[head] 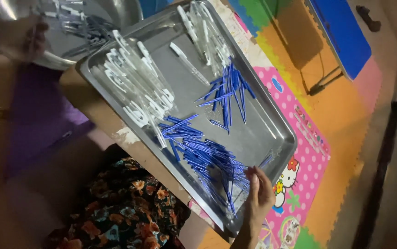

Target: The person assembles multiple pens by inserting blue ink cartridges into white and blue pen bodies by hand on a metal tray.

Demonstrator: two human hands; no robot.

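a dented steel tray fills the middle of the frame, tilted. clear white pen barrels heap at its upper left; thin blue refills scatter lower right. the right hand, lower right, has curled fingers touching the refills; whether it grips any, i cannot tell.

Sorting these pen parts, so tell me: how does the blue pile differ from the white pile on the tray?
The blue refills are thin, dark blue sticks, scattered crisscross near the right hand. The white pen barrels are thicker, pale and clipped, lying in rough rows at the far side. Both rest in the metal tray.
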